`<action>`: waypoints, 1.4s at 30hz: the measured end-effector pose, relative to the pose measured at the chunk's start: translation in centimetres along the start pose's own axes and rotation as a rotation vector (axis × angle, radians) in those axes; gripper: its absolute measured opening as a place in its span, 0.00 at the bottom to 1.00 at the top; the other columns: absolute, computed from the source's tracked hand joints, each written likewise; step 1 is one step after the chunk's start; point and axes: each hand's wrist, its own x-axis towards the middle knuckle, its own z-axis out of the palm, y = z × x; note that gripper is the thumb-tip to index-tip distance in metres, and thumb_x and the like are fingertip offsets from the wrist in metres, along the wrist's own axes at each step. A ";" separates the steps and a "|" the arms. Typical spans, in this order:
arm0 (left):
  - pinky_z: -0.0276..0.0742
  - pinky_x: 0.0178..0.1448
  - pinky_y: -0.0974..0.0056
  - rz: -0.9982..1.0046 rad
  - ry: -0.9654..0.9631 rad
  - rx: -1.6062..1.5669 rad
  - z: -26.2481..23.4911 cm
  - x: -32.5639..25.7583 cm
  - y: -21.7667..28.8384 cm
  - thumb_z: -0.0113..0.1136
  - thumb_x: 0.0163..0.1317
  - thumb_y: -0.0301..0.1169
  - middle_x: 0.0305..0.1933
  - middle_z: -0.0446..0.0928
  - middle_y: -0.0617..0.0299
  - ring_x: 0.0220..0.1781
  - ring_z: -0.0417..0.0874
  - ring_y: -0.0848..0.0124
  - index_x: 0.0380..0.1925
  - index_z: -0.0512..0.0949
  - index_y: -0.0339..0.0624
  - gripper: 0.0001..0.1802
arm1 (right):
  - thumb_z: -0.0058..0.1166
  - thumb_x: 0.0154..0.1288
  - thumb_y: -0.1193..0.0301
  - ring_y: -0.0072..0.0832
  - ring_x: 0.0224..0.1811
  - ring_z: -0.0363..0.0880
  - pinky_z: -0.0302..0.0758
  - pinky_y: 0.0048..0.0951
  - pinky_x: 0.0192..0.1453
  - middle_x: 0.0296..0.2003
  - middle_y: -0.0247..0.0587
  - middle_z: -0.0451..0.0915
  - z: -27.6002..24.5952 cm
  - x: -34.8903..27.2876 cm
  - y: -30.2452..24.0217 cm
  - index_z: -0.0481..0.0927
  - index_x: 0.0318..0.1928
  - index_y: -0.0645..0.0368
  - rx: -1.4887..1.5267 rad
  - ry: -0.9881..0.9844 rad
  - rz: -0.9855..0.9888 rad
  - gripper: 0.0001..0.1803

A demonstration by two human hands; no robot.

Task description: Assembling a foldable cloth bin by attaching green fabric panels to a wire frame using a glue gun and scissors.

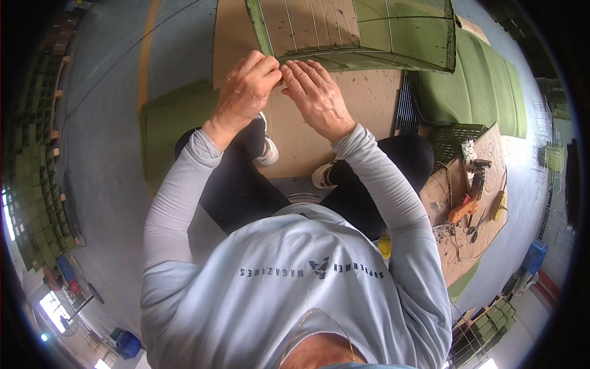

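1. Lying at 2 o'clock, a broad piece of green cloth (476, 86) spreads beside a green crate (456, 140); at 3 o'clock, a cardboard piece (441, 197) carries tools, one with an orange handle (461, 212).
2. A green sheet (177, 114) lies on the floor at 10 o'clock, and stacked green pieces (37, 160) stand at 9 o'clock.
3. The green-covered wire frame (376, 37) sits from 12 to 1 o'clock, over a large cardboard sheet (362, 101); both hands block the view of its near left corner.
4. Both forearms reach toward 12 o'clock, converging, with the hands side by side beyond the knees.
5. The left hand (247, 89) is curled closed, fingertips bunched at that corner; what they pinch is hidden.
6. The right hand (316, 95) is open, palm down, fingers nearly straight and together, tips at the frame's near edge; I cannot tell whether they press on it.
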 end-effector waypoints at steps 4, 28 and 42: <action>0.79 0.44 0.61 -0.009 -0.036 -0.057 -0.2 -0.5 0.4 0.68 0.52 0.24 0.40 0.76 0.63 0.44 0.77 0.64 0.34 0.81 0.36 0.09 | 0.54 0.59 0.74 0.40 0.53 0.82 0.73 0.43 0.66 0.47 0.46 0.82 -0.3 0.1 1.6 0.77 0.52 0.65 0.141 -0.092 -0.027 0.19; 0.79 0.47 0.61 -0.032 -0.062 -0.051 -0.4 -1.7 1.8 0.69 0.45 0.21 0.42 0.76 0.61 0.46 0.77 0.63 0.40 0.82 0.37 0.18 | 0.59 0.60 0.68 0.36 0.39 0.83 0.74 0.34 0.47 0.34 0.43 0.81 -2.6 -1.0 1.8 0.75 0.34 0.59 0.213 -0.403 0.039 0.09; 0.79 0.48 0.57 -0.054 -0.054 -0.199 -0.4 -1.9 1.5 0.72 0.40 0.18 0.45 0.77 0.56 0.47 0.79 0.58 0.49 0.75 0.37 0.31 | 0.58 0.54 0.72 0.35 0.31 0.82 0.75 0.35 0.41 0.26 0.41 0.77 -1.4 -0.7 0.9 0.74 0.30 0.58 0.208 -0.347 -0.023 0.07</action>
